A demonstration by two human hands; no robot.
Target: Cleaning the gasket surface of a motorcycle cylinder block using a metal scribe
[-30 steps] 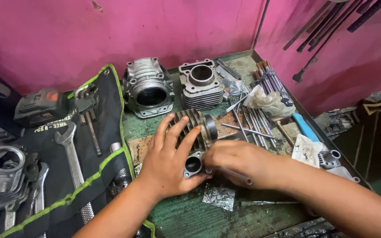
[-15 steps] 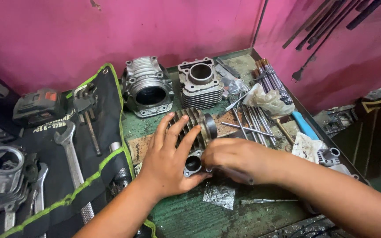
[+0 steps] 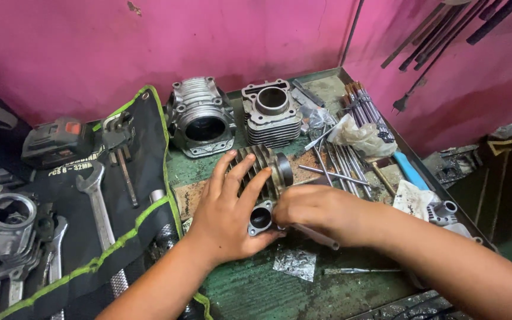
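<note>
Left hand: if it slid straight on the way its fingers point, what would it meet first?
The left hand lies on a finned cylinder part, fingers pointing up-right. Past that part, the upright finned engine cylinder near the wall looks first in line, though depth is unclear.

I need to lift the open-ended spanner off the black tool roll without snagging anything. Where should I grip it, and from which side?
Take the open-ended spanner by its flat shank, about midway, coming from above. It lies flat and lengthwise on the black tool roll, jaw end toward the wall. The shank is the bare, narrow part; other tools lie close beside it, so sideways approaches look cramped.
</note>
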